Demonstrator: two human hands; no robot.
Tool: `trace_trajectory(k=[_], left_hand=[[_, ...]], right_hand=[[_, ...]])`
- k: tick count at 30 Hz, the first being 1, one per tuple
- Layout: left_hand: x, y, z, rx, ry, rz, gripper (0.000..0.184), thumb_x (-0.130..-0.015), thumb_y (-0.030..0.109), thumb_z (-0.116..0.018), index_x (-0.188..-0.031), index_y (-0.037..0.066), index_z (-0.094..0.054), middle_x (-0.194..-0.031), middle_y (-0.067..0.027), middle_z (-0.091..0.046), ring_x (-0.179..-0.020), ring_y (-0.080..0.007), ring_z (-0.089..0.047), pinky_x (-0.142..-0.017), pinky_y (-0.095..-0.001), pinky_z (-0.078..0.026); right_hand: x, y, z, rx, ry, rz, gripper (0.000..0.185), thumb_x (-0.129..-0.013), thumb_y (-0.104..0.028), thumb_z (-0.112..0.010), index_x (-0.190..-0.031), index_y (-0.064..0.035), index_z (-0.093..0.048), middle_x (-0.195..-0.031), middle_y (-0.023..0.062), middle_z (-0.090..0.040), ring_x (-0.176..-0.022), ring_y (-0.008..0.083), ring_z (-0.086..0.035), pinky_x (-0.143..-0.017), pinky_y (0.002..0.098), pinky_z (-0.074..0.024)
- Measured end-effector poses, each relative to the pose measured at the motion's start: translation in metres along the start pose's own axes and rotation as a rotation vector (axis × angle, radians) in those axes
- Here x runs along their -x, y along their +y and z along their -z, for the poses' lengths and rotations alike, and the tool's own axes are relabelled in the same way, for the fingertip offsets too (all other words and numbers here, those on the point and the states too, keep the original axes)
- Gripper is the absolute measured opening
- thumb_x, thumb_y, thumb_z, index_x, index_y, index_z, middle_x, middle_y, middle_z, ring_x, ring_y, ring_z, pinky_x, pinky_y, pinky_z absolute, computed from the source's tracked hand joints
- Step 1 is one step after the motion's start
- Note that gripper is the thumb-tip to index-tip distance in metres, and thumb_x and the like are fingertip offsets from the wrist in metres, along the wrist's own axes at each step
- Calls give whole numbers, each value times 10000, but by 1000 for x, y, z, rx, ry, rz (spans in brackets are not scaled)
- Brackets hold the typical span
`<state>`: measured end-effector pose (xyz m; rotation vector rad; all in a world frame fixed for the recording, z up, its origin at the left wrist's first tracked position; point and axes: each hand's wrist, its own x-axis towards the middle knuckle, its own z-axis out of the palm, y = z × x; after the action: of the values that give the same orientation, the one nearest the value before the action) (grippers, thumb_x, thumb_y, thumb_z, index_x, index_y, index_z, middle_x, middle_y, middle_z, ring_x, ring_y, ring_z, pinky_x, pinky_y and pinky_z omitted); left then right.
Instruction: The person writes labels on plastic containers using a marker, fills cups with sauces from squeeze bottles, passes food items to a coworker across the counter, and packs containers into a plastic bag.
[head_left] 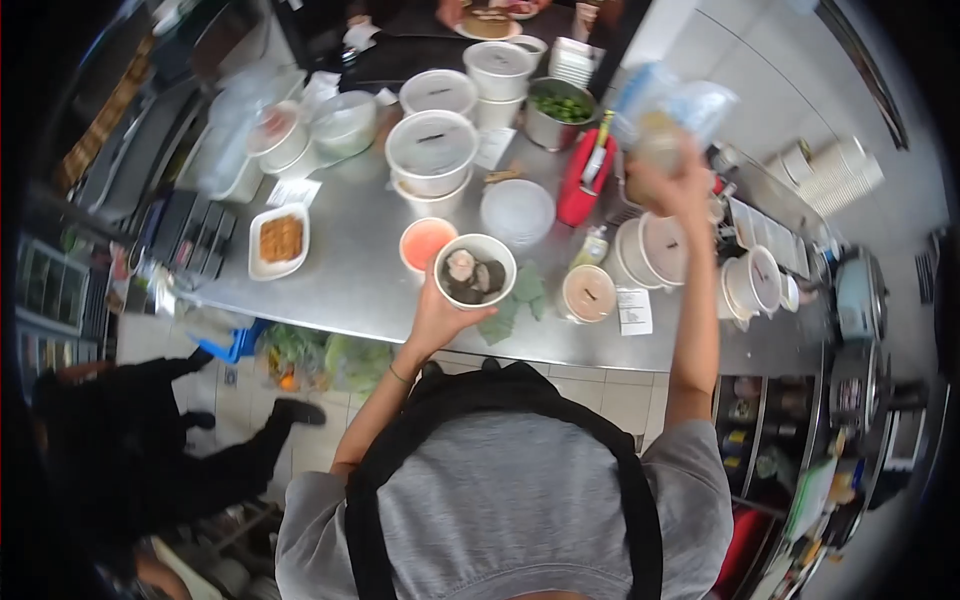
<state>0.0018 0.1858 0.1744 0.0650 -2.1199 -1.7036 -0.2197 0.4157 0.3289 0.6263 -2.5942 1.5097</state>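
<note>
My left hand (447, 318) is wrapped round a white bowl (510, 274) with dark and pale pieces of food inside, held over the counter's front edge. A cup of orange-pink liquid (428, 243) stands just behind it. My right hand (672, 185) is raised at the right and holds a blurred, rounded, clear container (660, 143). Under that hand are stacked lidded tubs (661, 250). A red holder (582, 185) stands to its left. A small lidded cup (588, 294) and green cloth-like pieces (518, 305) lie between my two arms.
Lidded white tubs (432, 150) and a metal pot of greens (560, 108) stand at the back of the steel counter (350, 290). A white tray of brown food (280, 241) is at the left. A person in dark clothes (150, 430) is at the lower left.
</note>
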Motion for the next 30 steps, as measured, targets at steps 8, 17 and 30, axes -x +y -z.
trace_trajectory(k=[8,17,30], left_hand=[[-30,9,-12,-290,113,-191,776,-536,169,-803,-1173,-12,-398,-1103,-156,-487,-983,-284,-520,-843,-358,-425],[-19,25,-12,-185,24,-127,825,-503,114,-817,-1185,-8,-368,-1095,-143,-504,-997,-272,-516,-862,-354,-417],[38,-66,91,-92,475,4,963,-458,140,-830,-1255,-32,-316,-1195,-170,-413,-1111,-296,-421,-977,-402,-306]], right_hand=[[66,-26,-66,894,-306,920,388,-652,-101,-570,-1037,-140,-569,-863,43,-508,-890,209,-510,-855,429,-367],[71,-27,-73,810,-151,929,327,-684,-153,-607,-1008,-115,-584,-900,55,-535,-963,232,-496,-900,441,-334],[-2,13,26,314,266,434,739,-589,-175,-775,-1251,-151,-448,-1119,106,-550,-999,275,-489,-890,401,-340]])
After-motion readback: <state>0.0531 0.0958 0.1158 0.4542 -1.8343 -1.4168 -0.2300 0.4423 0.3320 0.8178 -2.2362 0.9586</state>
